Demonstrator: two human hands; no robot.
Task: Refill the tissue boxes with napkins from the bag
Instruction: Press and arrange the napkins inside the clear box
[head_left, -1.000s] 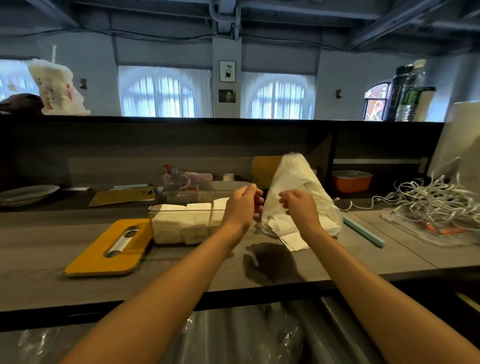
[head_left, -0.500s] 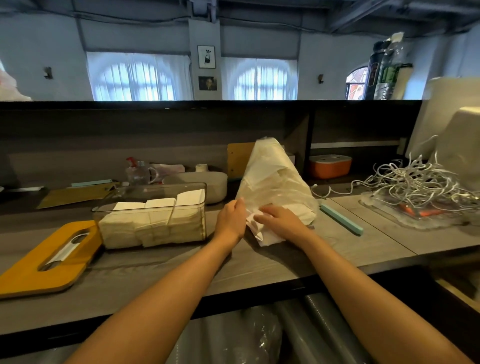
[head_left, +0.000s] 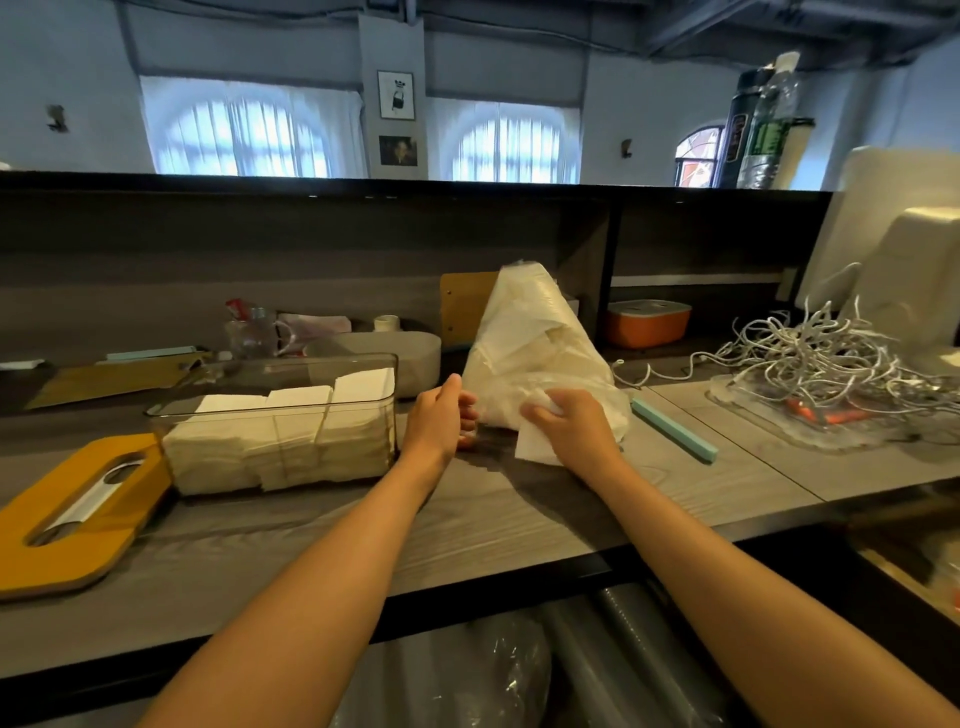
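A clear plastic bag of white napkins (head_left: 535, 353) stands upright on the grey counter (head_left: 467, 519). My left hand (head_left: 439, 421) grips the bag's lower left edge with curled fingers. My right hand (head_left: 574, 428) pinches a few white napkins (head_left: 535, 447) at the bag's mouth, low on its front. Left of my hands sits a clear tissue box (head_left: 280, 426), open at the top, holding three stacks of napkins. Its yellow slotted lid (head_left: 72, 514) lies flat on the counter further left.
A pale blue strip (head_left: 675, 431) lies right of the bag. A tangle of white cables (head_left: 831, 358) on a clear tray fills the right side. Behind are a grey tub (head_left: 379, 353), an orange container (head_left: 649, 322), a spray bottle (head_left: 249, 327) and a raised back ledge.
Both hands came down from mid-air onto the bag's lower front. The right hand has drawn a few napkins out at the bag's mouth. The view moved closer and to the right.
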